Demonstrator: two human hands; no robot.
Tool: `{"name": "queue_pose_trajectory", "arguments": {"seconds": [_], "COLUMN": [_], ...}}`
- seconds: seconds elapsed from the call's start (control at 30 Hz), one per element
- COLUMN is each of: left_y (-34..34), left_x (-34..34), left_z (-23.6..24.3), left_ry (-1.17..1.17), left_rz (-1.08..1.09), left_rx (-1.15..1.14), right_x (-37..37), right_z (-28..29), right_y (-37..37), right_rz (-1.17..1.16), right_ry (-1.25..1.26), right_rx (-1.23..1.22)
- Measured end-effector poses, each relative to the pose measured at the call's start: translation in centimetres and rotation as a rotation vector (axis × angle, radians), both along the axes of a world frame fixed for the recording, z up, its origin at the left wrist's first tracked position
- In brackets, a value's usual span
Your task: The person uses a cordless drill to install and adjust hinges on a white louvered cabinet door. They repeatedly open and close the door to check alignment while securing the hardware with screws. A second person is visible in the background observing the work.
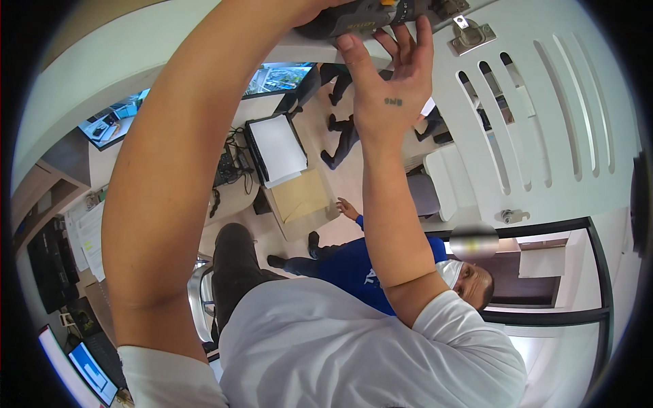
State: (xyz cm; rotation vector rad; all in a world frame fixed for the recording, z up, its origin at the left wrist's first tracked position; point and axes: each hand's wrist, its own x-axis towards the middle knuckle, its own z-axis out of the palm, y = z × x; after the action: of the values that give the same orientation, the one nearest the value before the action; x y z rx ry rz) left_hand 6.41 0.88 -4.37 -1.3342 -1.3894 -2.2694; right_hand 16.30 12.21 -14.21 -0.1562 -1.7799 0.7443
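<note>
Both my arms reach up to a dark cordless drill (354, 18) with an orange part, cut off by the upper edge of the view. My right hand (394, 88) cradles the drill's body from below, thumb on the near side and fingers curled up by its numbered collar. My left hand (322, 7) is at the drill's rear end, mostly beyond the upper edge, so its fingers are hidden. The drill's front points right, close to a metal hinge (472, 34) on a white slotted door panel (558, 109). Whether the tip touches a screw cannot be made out.
Beside me stands a person in a blue shirt (354, 262) and a mask. Below are a black tray with paper (277, 146), a brown envelope (299, 196), tangled cables and a white chair (442, 178). Monitors (279, 78) stand under the white ledge (88, 75). Other legs show behind.
</note>
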Motion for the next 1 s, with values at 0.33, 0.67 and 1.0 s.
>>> {"name": "queue_pose_trajectory", "arguments": {"seconds": [0.33, 0.67, 1.0], "left_y": [0.5, 1.4, 0.8], "left_x": [-2.1, -3.0, -3.0], "left_z": [-0.1, -1.9, -1.4], "left_ry": [0.104, 0.378, 0.195], "left_rz": [-0.026, 0.021, 0.015], "left_rx": [-0.078, -0.003, -0.173], "right_x": [-0.5, -0.9, -1.0], "right_z": [-0.1, 0.2, 0.6], "right_y": [-0.5, -0.1, -0.7], "right_rz": [0.044, 0.051, -0.01], "right_ry": [0.049, 0.005, -0.026], "right_rx": [-0.064, -0.086, -0.158]}}
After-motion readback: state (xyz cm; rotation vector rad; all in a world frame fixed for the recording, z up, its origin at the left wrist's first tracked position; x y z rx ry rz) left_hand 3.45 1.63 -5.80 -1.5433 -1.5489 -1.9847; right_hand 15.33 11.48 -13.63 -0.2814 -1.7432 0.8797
